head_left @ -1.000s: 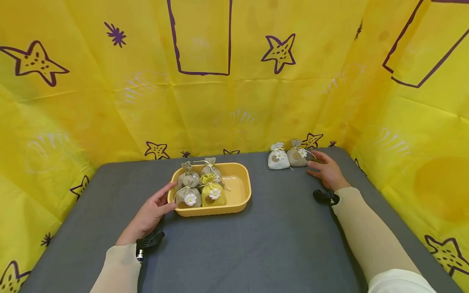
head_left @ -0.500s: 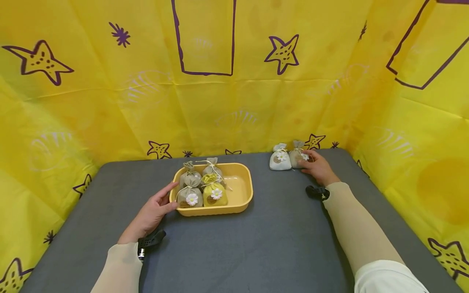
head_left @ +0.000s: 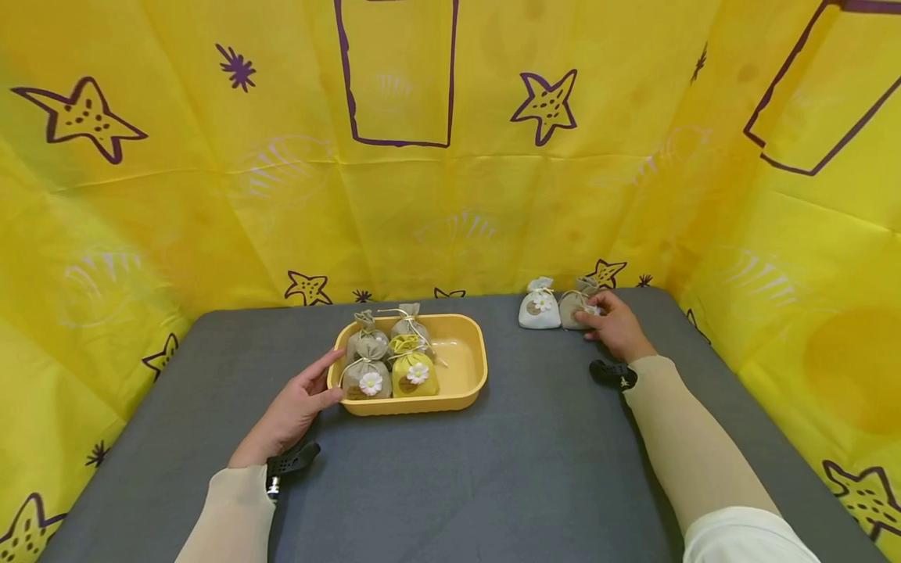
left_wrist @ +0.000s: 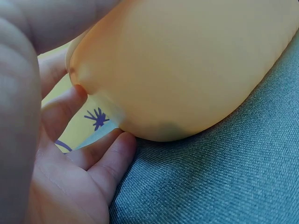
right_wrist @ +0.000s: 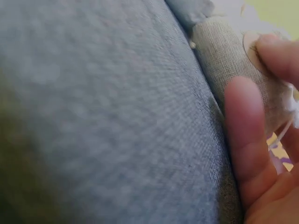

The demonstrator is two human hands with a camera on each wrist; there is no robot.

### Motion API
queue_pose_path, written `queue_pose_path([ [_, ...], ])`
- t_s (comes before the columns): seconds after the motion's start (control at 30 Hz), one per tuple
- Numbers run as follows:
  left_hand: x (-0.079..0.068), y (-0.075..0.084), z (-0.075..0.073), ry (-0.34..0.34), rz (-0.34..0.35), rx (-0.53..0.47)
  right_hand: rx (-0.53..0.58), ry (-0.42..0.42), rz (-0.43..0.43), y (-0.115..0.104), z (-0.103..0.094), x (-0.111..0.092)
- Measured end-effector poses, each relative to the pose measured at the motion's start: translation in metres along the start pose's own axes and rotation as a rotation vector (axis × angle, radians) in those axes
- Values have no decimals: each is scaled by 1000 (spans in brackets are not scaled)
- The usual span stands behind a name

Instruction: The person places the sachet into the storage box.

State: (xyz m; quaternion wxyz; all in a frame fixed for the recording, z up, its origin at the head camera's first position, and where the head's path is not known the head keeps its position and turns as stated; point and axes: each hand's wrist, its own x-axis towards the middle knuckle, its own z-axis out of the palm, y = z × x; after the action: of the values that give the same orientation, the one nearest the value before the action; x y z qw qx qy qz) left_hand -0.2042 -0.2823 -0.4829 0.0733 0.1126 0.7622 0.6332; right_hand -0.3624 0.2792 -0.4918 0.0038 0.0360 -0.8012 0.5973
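My left hand (head_left: 292, 410) grips the left end of a yellow plastic tray (head_left: 477, 383), thumb at the front corner. In the left wrist view, fingertips touch the tray's outer wall (left_wrist: 177, 70). Inside the tray's left part stand several drawstring sachets: a yellow one (head_left: 403, 381) with a white flower, and greyish-beige ones (head_left: 357, 381) beside and behind it. At the back right, my right hand (head_left: 619, 327) pinches a beige sachet (head_left: 572, 307) with a flower; it leans a little to the right. The right wrist view shows the thumb pressed on its round tag (right_wrist: 252, 49).
A white sachet (head_left: 539, 315) with a flower stands just left of the beige one. Grey cloth (head_left: 450, 477) covers the table. Yellow printed fabric (head_left: 394, 203) hangs close behind the table and along its sides.
My right hand has moved left onto the beige sachet and taken hold of it; the sachet now tilts slightly right. My left hand stays on the tray.
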Motion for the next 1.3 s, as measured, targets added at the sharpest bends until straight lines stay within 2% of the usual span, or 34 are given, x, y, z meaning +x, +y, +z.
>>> queue_pose_path([
  [0.4,0,-1,-1,-1,1,17,59,-108,18,-3,-1,-22],
  [0.57,0,-3,-1,5,5,17,93,-142,75,0,-4,-37],
  [0.67,0,-3,0,7,6,12,61,-155,74,-1,-4,-50],
  [0.97,-1,-2,0,9,13,15,-62,-177,3,-13,5,-76],
  [1.13,-1,-3,-1,10,14,5,-89,-206,-56,-27,21,-84],
  [1.3,0,-2,0,11,5,20,-139,-160,-90,-42,38,-89],
])
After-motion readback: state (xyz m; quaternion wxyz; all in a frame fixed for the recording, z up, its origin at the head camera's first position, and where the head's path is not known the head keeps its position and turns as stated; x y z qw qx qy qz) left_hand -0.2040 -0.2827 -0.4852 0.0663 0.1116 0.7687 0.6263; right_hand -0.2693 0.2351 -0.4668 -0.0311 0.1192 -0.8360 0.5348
